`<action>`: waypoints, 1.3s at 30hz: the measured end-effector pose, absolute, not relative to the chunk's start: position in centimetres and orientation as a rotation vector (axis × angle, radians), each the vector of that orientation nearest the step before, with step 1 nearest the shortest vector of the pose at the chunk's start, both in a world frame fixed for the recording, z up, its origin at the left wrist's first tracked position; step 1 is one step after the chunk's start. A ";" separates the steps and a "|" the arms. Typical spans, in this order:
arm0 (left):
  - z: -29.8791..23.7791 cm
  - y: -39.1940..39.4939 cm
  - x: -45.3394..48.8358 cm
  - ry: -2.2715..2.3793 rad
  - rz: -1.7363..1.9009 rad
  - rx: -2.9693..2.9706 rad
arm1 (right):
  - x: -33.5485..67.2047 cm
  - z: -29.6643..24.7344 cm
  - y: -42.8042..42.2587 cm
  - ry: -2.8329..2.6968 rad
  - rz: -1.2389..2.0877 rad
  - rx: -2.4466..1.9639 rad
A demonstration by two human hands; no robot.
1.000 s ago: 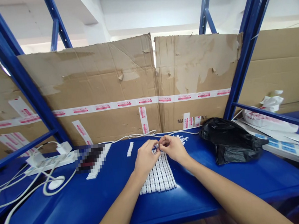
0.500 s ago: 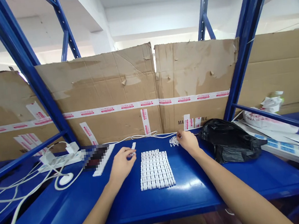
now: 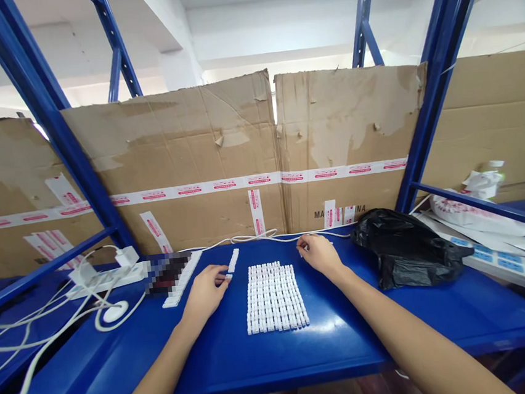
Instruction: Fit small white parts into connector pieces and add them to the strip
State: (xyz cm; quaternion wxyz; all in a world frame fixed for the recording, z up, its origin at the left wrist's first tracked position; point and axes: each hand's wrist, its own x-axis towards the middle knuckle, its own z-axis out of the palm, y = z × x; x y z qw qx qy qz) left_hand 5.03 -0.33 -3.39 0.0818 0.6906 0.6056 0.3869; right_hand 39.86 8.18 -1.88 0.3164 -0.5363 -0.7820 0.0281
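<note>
On blue shelving (image 3: 120,359), left hand (image 3: 203,294) curls by white strip (image 3: 233,260); right hand (image 3: 319,255) pinches near black bag (image 3: 404,246).

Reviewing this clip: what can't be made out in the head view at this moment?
- Right hand: its fingers hide whatever they may pinch; too small to identify.
- Grid of small white pieces: too small for their details to show.
- Pixelated patch: blurred, so what lies under it is unreadable.
- Carton lettering: pink-printed tape strips cover its middle.
</note>
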 end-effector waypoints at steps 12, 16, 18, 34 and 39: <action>-3.0 0.8 6.3 1.971 1.111 2.090 | 37.6 -2.4 6.7 -2.316 0.282 -0.754; -0.9 1.1 8.1 1.920 1.224 2.140 | 37.5 -2.3 6.5 -2.377 0.287 -0.735; 0.4 1.6 9.8 1.859 1.331 2.160 | 37.9 -2.2 6.7 -2.384 0.251 -0.768; -1.1 5.3 16.3 1.152 1.439 1.680 | 38.0 -1.7 8.6 -2.038 0.314 -0.905; -1.4 3.9 16.6 0.881 1.280 1.314 | 36.8 -0.8 6.2 -1.935 0.463 -0.730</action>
